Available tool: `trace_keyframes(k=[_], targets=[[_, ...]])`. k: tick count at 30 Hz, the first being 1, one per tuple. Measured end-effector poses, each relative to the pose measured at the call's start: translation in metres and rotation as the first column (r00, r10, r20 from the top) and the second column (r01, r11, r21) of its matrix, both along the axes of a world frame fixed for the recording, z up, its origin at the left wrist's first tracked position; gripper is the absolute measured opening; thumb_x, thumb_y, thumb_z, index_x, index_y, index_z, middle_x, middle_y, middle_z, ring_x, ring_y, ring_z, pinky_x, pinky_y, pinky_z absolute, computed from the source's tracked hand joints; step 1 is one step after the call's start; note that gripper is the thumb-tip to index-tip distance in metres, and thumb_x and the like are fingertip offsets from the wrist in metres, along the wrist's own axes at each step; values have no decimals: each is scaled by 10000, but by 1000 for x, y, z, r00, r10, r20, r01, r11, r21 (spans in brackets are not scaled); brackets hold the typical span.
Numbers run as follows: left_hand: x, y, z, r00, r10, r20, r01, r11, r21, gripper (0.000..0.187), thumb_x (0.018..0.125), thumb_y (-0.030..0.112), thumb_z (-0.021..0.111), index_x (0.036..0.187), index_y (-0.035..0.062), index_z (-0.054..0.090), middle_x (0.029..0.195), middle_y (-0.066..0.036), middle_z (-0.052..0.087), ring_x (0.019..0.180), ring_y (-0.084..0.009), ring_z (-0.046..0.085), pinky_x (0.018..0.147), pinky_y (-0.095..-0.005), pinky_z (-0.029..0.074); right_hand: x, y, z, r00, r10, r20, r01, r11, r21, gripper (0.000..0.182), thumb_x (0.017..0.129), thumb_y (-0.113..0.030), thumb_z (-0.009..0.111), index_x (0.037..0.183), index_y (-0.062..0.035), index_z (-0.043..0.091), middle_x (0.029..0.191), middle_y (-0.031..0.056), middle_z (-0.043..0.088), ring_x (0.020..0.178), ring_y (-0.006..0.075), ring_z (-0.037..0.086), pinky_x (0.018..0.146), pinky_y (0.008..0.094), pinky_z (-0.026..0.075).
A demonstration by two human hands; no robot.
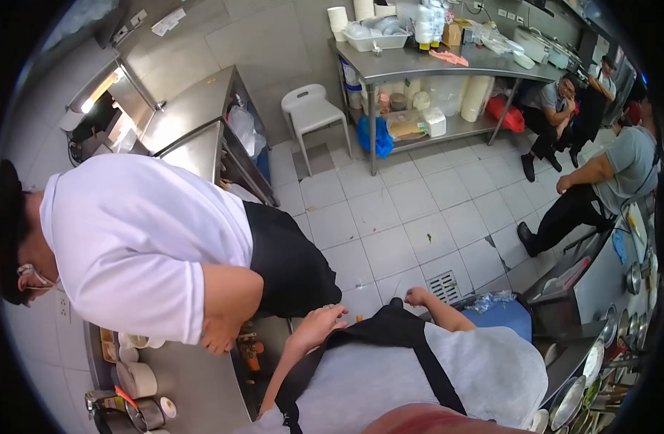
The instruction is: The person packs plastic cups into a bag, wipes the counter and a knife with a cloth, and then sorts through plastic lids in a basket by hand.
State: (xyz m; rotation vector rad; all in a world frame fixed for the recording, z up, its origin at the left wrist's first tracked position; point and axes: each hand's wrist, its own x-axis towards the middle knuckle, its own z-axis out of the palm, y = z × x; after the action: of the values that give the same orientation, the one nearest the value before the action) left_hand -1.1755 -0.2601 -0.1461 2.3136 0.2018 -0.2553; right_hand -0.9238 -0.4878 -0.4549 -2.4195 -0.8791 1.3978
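My left hand (319, 328) is in front of my black apron (390, 325), its fingers stretched out and apart, holding nothing. It is near an open drawer or gap in the counter, where several orange items (252, 354) lie. On my other side, my right hand (417, 296) hangs above the tiled floor beside the apron. Its fingers are curled in, and whatever they may hold is too small to make out. Close on my left a co-worker in a white shirt (144, 239) and black apron leans over the steel counter (194, 383).
Pots (136, 380) stand on the counter at lower left. A white stool (314, 112) is by the wall, beside a steel table (390, 69) loaded with cups and tubs. A blue bin (502, 318) and several pans (610, 329) are at right. Other people (621, 163) are at far right.
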Motion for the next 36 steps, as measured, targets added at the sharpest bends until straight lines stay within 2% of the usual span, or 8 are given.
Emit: trace_keyframes(k=[6,10,15,19,24,29,31,36], targets=[[33,15,-9,1000,16,20,-15,997,-73,323,819,234,582,1066,35,521,996,-179,584,927,-313,569,768,-365,450,25,-43,-19,990,-135,-42,123,970,-211,231,737,-267,540,785,-78,663,673,113,640,628,241,623,625,363,494],[62,20,-1,994,104,-30,-108,983,-146,338,812,235,594,1072,29,531,979,-182,590,899,-303,583,765,-360,459,67,-38,-23,868,464,-179,-496,830,-255,251,772,-251,537,928,-90,651,844,101,651,706,233,630,666,365,486],[135,26,4,983,162,-85,-175,967,-186,350,793,230,602,1073,28,542,984,-180,592,897,-300,588,779,-355,460,137,-8,-23,994,-66,-83,63,997,-42,251,700,-274,614,825,-56,625,668,97,630,607,249,605,553,370,470],[217,35,-18,995,93,41,-93,996,11,351,797,251,578,1065,26,549,1010,-187,589,932,-316,572,804,-370,450,218,16,-22,950,216,227,-241,966,88,318,717,-385,563,808,-88,628,713,115,639,692,283,613,642,393,477],[321,33,-20,999,36,-37,-28,980,195,380,795,232,581,1112,33,522,1042,-187,583,985,-347,540,829,-397,435,306,-8,4,932,-55,358,-71,941,330,274,713,-342,569,789,-86,629,767,143,637,733,316,609,673,387,482],[403,43,-4,992,45,-118,-29,990,135,373,791,226,586,1105,36,521,1059,-189,579,999,-346,536,833,-406,430,362,-76,53,896,-443,15,440,893,95,177,754,-277,575,832,-122,608,696,45,621,629,141,592,531,329,463],[436,56,-5,984,97,-151,-70,981,179,379,786,229,594,1102,34,519,1047,-192,581,990,-340,542,828,-402,432,377,-103,64,573,-781,-250,814,578,60,139,778,-270,575,844,-147,586,697,-13,587,606,77,551,501,270,424],[530,110,-24,995,36,-96,-10,966,257,365,775,209,601,1092,39,535,975,-177,603,874,-309,577,766,-382,453,420,-140,81,365,-887,-281,929,365,54,134,805,-276,569,844,-149,567,693,-25,574,572,78,525,508,262,415]])
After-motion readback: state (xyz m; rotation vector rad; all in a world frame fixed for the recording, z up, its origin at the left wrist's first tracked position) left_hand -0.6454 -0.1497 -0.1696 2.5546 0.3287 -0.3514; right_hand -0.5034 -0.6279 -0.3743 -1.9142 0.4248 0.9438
